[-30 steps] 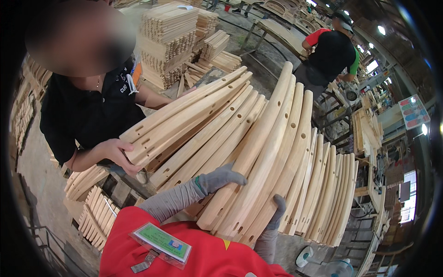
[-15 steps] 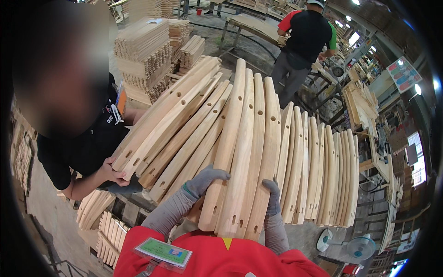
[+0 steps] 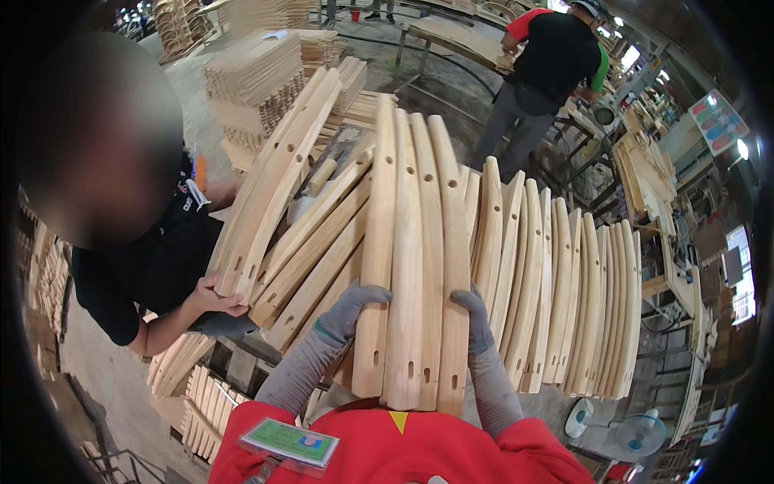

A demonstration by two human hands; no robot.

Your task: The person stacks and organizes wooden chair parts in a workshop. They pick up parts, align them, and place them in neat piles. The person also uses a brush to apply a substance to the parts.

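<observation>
Several curved pale wooden slats [image 3: 413, 266] stand side by side between my two gloved hands, each with a round hole high up and a slot low down. My left hand [image 3: 352, 310] is closed against their left edge. On the right edge my right hand [image 3: 474, 319] clamps the outermost slat. The lower ends come close to my chest. To the right a long row of similar slats [image 3: 556, 298] leans on edge. More slats [image 3: 322, 266] lie slanted left of my bundle, partly hidden by my left hand.
At the left a co-worker holds a pair of slats [image 3: 278, 189] in both hands. Stacked wooden parts [image 3: 254, 77] stand behind them. Another person [image 3: 548, 68] works at the far right benches. A fan [image 3: 637, 434] sits at the lower right, and bundled slats [image 3: 205, 411] at the lower left.
The slats between my hands have turned more upright and evened up, their far ends shifting left. The co-worker's pair has moved away from the slanted slats, uncovering a gap beneath.
</observation>
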